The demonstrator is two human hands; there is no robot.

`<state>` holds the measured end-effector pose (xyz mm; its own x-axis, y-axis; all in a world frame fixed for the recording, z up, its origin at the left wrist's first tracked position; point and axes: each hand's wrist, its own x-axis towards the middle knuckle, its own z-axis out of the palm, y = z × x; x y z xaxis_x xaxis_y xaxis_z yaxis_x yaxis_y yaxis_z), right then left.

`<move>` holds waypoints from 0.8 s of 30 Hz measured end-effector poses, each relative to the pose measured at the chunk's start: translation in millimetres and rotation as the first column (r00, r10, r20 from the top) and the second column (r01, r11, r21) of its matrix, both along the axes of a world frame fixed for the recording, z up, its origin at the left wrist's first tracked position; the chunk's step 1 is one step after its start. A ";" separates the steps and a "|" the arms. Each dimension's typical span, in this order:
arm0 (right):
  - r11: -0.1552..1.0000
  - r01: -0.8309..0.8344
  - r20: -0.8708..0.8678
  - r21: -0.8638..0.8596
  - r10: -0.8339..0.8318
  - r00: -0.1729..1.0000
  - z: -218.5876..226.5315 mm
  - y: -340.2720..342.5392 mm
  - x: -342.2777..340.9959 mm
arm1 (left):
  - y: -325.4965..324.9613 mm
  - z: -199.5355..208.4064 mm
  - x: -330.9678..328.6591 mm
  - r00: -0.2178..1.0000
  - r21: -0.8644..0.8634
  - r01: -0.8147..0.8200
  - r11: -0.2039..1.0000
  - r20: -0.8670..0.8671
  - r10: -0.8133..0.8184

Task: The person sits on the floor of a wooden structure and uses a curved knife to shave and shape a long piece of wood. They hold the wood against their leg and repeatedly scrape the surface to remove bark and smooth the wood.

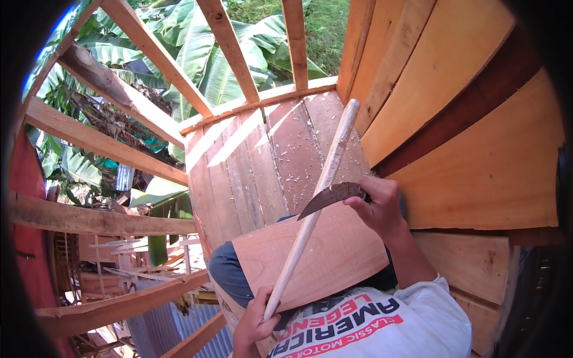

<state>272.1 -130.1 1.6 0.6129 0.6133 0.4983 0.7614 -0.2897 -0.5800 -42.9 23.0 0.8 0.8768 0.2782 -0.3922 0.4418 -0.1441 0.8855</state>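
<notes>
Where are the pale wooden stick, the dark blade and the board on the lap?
pale wooden stick (325,179), head view, middle of its shaft
dark blade (331,196), head view, flat of the blade
board (340,256), head view, bare face

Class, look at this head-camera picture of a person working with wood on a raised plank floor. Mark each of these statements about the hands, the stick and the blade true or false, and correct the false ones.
1. The left hand grips the lower end of a long pale wooden stick. True.
2. The right hand holds a hammer. False: it holds a dark curved blade.
3. The blade lies against the stick. True.
4. A flat wooden board rests across the person's lap, under the stick. True.
5. The plank floor is swept clean. False: pale shavings are scattered on it.
</notes>
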 end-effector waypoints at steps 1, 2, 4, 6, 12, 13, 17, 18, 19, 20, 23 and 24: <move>0.998 -0.057 0.018 0.036 0.056 0.998 -1.8 0.2 -5.6 | -0.6 -1.1 1.3 1.000 -0.014 0.013 1.000 0.011 -0.013; 0.991 -0.114 0.037 0.071 0.112 0.993 -5.8 1.8 -17.7 | -0.9 -3.1 2.3 0.999 -0.027 0.026 0.999 0.022 -0.025; 0.975 -0.223 0.162 0.017 0.217 0.963 8.1 8.5 -29.9 | 3.5 -2.8 2.1 0.999 -0.026 0.036 0.999 0.033 -0.035; 0.995 -0.049 -0.035 0.093 0.052 0.998 1.8 5.2 -4.6 | 1.1 -1.8 -0.2 0.999 -0.012 0.027 1.000 0.025 -0.026; 0.977 -0.184 0.084 0.110 0.176 0.981 7.6 7.1 -13.6 | 2.4 -1.5 7.7 0.997 -0.023 0.051 0.998 0.054 -0.049; 0.983 -0.017 -0.120 0.181 0.039 0.992 5.3 4.7 1.7 | 2.0 -1.4 6.2 0.998 -0.037 0.051 0.998 0.030 -0.050; 0.969 -0.101 -0.005 0.226 0.105 0.994 10.1 3.7 -6.4 | -1.6 -0.6 10.0 0.999 -0.051 0.013 0.999 0.050 -0.011; 0.944 -0.302 0.204 0.136 0.271 0.941 6.7 5.7 -12.9 | -5.3 -2.4 7.8 0.997 -0.056 -0.011 0.998 0.073 0.015; 0.963 -0.202 0.053 0.176 0.196 0.979 4.6 7.4 -13.9 | -7.6 -4.2 7.3 0.994 -0.134 -0.080 0.988 0.058 0.089; 0.974 -0.094 -0.100 0.205 0.116 0.988 2.3 8.7 -11.7 | -8.6 -4.4 8.6 0.992 -0.135 -0.105 0.985 0.049 0.112; 0.914 0.296 -0.498 0.277 -0.126 0.858 2.7 -5.1 14.3 | -8.0 -0.5 9.9 0.996 -0.081 -0.081 0.993 0.031 0.084; 0.902 0.324 -0.405 0.286 -0.193 0.894 10.9 -9.9 11.9 | -2.6 -6.2 4.1 0.998 -0.054 -0.011 0.998 0.059 0.014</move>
